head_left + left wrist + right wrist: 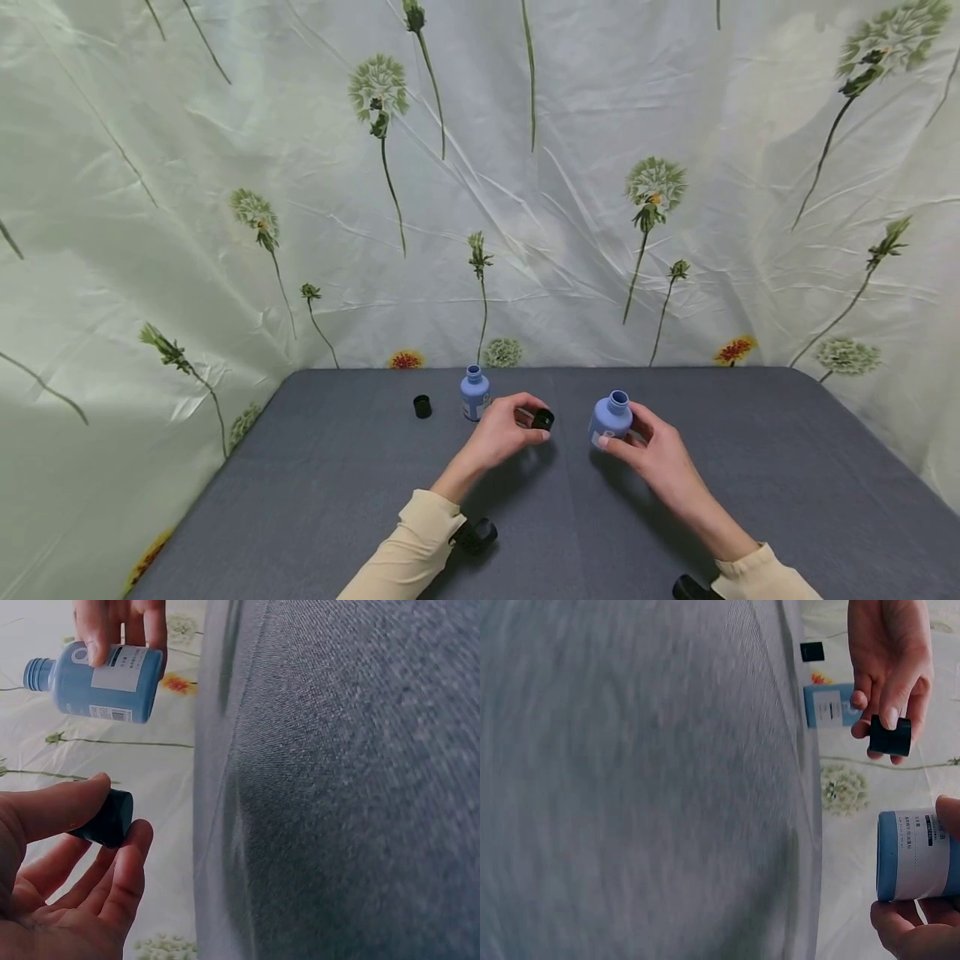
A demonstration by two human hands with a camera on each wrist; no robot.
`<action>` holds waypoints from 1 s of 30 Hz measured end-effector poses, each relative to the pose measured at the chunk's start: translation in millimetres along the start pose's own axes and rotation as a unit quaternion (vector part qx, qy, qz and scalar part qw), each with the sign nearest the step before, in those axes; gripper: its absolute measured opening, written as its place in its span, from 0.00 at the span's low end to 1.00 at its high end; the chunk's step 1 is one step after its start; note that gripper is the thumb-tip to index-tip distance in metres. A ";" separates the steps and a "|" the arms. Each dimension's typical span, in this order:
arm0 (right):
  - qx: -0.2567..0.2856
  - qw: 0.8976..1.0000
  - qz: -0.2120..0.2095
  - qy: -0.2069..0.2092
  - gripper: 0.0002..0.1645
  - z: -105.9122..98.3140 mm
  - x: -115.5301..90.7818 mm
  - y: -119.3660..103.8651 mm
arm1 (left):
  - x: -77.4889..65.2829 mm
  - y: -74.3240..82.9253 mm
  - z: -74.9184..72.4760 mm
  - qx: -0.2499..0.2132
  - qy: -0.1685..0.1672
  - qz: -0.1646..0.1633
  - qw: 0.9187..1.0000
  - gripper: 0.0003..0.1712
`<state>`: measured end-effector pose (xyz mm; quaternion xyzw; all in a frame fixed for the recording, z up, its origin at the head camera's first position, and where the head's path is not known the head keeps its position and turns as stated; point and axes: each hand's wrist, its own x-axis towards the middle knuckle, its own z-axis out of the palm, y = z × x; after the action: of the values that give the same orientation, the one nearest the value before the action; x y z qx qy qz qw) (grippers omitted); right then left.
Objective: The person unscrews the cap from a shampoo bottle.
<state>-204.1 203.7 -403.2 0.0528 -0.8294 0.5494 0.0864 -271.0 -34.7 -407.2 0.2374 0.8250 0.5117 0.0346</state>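
My left hand [498, 432] pinches a black screw cap [112, 819] between thumb and fingers, above the table. To its right, my right hand [660, 458] grips a blue bottle [610, 419] with a white label, its threaded neck uncovered and pointing up. Cap and bottle are apart. A second blue bottle [474, 392], also uncapped, stands upright on the table behind the left hand, which hides a little of its lower right. Left of that bottle, another black cap [422, 406] sits on the table.
The dark grey table [345, 483] ends at a pale curtain [555, 200] printed with dandelions, which hangs behind it and along the sides. A black wrist camera [477, 536] sits under the left sleeve, and another black wrist camera [693, 588] by the right cuff.
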 end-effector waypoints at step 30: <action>-0.010 0.999 0.025 0.035 0.41 -25.3 26.4 23.9 | 42.5 0.2 41.3 0.024 0.000 -0.021 1.000 0.15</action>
<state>-232.1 236.5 -409.8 0.0122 -0.8326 0.5442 0.1024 -296.1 17.7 -418.7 0.2212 0.8417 0.4910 0.0398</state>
